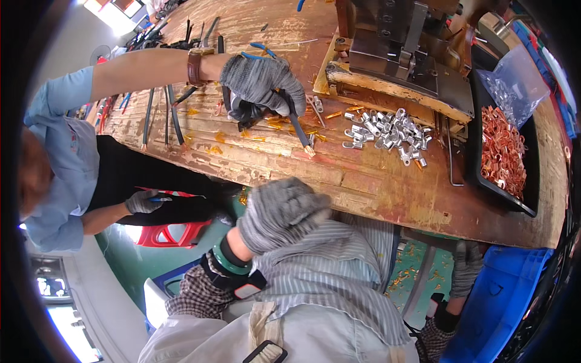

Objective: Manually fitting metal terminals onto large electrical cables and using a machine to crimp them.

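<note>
1. Left hand (284, 215), in a grey knitted glove, hangs over the lap just off the near edge of the wooden worktop (363, 187); its fingers are bunched close to one another, slightly blurred, and I cannot tell whether they grip anything.
2. Right hand (467, 269), gloved too, is down below the worktop's near edge, toward the near right corner, right beside a blue plastic crate (502, 296); its fingers are partly hidden, so I cannot tell whether they are apart, together or clamped.
3. Nearest the left hand on the worktop is a dark cable (298, 128), its bare copper end pointing toward the near edge. From the left side, a co-worker's gloved hand (260, 81) clasps it.
4. That person's other gloved hand (143, 201), off the worktop's left edge, holds a blue-handled tool (160, 199).
5. Silver cable lugs (390, 133) lie in a loose heap, in front of a heavy metal press (393, 66).
6. Along the right edge, a black tray (528, 202) carries copper terminals (502, 151) and a clear plastic bag (514, 88).
7. Between heap and tray lies a bent metal rod (450, 157).
</note>
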Motion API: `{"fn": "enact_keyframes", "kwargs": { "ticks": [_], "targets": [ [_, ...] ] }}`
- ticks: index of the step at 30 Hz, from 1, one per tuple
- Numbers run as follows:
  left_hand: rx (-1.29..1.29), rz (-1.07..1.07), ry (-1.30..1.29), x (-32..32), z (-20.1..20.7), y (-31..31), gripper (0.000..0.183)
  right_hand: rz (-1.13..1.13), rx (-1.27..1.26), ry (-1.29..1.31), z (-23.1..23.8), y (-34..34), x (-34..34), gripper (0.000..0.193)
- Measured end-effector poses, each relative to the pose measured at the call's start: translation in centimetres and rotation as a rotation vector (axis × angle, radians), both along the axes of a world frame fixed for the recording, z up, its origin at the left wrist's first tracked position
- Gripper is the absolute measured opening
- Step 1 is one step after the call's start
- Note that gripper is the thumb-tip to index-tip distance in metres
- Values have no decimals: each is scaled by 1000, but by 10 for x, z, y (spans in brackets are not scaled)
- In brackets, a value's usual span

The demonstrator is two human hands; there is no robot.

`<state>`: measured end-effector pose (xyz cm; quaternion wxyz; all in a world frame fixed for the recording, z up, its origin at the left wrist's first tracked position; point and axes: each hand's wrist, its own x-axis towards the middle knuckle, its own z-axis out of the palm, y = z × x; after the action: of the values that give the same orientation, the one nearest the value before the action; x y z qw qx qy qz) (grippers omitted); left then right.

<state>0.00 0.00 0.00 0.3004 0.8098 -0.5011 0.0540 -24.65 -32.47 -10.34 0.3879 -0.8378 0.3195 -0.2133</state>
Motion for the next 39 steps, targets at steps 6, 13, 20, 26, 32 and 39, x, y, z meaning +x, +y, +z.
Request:
{"fn": "enact_keyframes", "kwargs": {
  "ticks": [6, 13, 20, 26, 32, 39],
  "targets": [
    [-10, 217, -23, 20, -20, 36, 19, 132, -233, -103, 49, 64, 37, 11],
    [-6, 275, -186, 63, -12, 35, 23, 524, -575, -58, 100, 124, 139, 14],
    [265, -217, -514, 126, -10, 6, 17, 771, -743, -44, 109, 138, 250, 19],
    [344, -366, -293, 143, -5, 26, 16, 962, -872, 106, 105, 160, 280, 22],
    [457, -496, -143, 156, 8, 25, 16, 1081, -969, 200, 97, 163, 297, 18],
    [401, -533, 18, 163, 21, 9, 18, 723, -771, 77, 109, 155, 261, 18]
  ]
}}
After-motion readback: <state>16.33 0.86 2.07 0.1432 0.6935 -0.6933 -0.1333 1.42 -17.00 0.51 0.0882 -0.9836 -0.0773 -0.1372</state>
